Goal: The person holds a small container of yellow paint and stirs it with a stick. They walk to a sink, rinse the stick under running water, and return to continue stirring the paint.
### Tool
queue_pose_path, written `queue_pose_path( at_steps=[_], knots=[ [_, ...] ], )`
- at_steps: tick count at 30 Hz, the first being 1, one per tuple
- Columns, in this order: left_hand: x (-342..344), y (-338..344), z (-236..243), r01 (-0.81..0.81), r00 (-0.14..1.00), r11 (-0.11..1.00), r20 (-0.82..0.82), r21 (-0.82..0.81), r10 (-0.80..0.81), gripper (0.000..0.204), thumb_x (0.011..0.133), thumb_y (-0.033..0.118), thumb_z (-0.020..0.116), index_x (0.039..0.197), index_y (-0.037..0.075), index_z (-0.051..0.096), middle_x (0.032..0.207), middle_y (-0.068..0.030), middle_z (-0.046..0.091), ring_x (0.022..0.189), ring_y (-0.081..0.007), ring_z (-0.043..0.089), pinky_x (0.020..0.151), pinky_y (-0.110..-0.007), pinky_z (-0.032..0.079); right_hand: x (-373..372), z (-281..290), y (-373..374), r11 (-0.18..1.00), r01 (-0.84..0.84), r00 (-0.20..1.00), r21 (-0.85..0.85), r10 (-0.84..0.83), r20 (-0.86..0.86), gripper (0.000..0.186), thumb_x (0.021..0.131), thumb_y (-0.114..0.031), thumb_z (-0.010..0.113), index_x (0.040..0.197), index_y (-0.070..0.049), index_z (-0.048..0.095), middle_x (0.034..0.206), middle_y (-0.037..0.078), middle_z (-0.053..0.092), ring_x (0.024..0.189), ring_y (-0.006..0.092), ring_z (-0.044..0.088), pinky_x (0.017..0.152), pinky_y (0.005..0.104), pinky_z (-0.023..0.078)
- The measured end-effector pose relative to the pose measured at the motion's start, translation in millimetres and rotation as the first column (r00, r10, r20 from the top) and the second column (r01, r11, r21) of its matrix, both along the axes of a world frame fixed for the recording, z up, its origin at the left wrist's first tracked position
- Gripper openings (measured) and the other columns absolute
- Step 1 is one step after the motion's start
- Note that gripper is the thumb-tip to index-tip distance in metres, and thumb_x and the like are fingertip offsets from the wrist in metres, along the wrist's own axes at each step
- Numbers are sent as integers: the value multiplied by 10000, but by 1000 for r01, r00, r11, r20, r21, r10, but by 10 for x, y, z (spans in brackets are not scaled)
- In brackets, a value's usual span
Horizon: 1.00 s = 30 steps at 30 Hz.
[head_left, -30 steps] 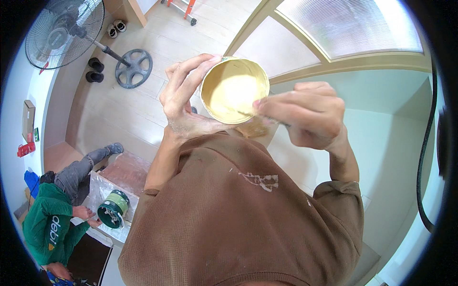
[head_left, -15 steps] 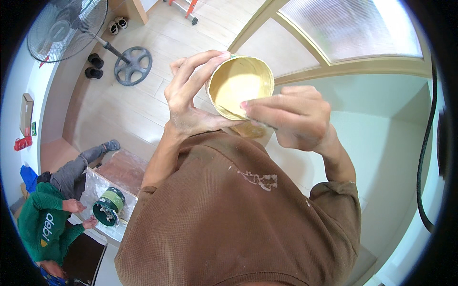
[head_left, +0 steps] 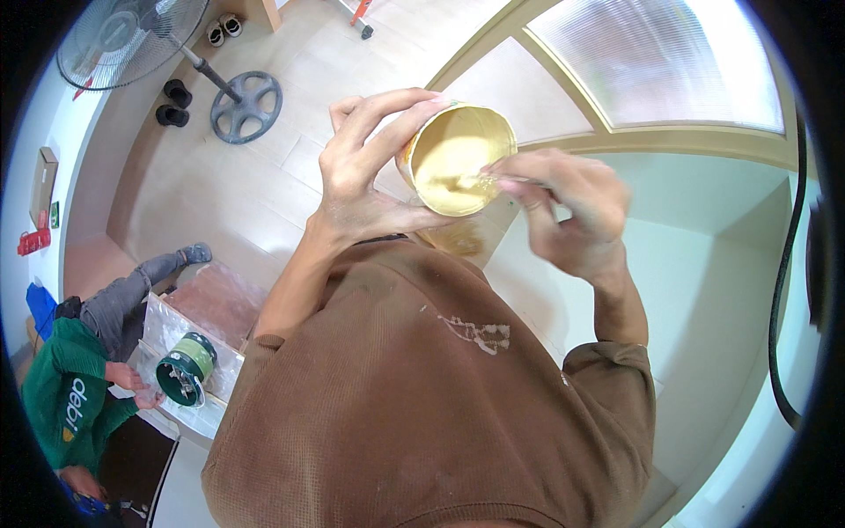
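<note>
Crouching at far left, a co-worker in green [head_left: 62, 396] beside a green tin [head_left: 185, 368] on plastic sheeting. Above, a pedestal fan [head_left: 132, 35] and black shoes [head_left: 176, 92] on pale floor tiles [head_left: 220, 194]. Centre: left hand [head_left: 365, 189] wrapped around a yellow-lined paint can [head_left: 458, 158], thumb under, fingers over the rim. Right hand [head_left: 568, 211], blurred, pinching a thin stirrer [head_left: 480, 180] inside. Frosted window [head_left: 660, 62] and black hose [head_left: 779, 308] at right.

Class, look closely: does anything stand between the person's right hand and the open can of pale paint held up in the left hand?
Nothing visible does. The right hand is at the can, gripped by the left hand.
</note>
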<state>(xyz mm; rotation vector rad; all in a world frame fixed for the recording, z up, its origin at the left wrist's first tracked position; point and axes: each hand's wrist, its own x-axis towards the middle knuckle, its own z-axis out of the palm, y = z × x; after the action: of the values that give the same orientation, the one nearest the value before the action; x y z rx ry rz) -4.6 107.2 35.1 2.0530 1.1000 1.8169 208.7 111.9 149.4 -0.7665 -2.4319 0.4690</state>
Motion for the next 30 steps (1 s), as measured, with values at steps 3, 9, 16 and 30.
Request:
queue_pose_path(
  at_steps=[3,9,16,30],
  knots=[
    [-14,2,24,5,1000,1000,-5,-14,-5,855,480,380,984,1230,63,724,1178,-105,742,1051,-210,707,909,-343,419,44,100,111,988,22,999,155,-28,35,302,743,217,679,990,50,724,958,167,770,766,230,742,636,307,595],
    [-37,47,-31,-19,1000,1000,15,-1,19,867,457,378,987,1222,65,726,1175,-101,744,1037,-210,709,901,-342,427,67,9,73,991,-24,998,133,16,59,331,743,215,683,1017,36,729,910,149,776,734,238,747,632,321,604],
    [2,60,16,-38,999,999,-25,-7,38,839,489,365,979,1224,50,724,1197,-102,736,1070,-219,695,933,-351,430,-6,-100,130,915,57,998,399,-67,10,246,772,149,750,994,43,737,847,134,774,612,181,693,538,286,527],
    [125,-29,-12,-237,966,968,-90,78,243,791,522,321,976,1202,3,726,1134,-133,741,1031,-230,692,924,-348,424,-123,-377,-193,888,183,982,421,-187,-32,232,797,26,799,1002,55,694,752,93,727,463,130,559,422,249,400]
  ],
)
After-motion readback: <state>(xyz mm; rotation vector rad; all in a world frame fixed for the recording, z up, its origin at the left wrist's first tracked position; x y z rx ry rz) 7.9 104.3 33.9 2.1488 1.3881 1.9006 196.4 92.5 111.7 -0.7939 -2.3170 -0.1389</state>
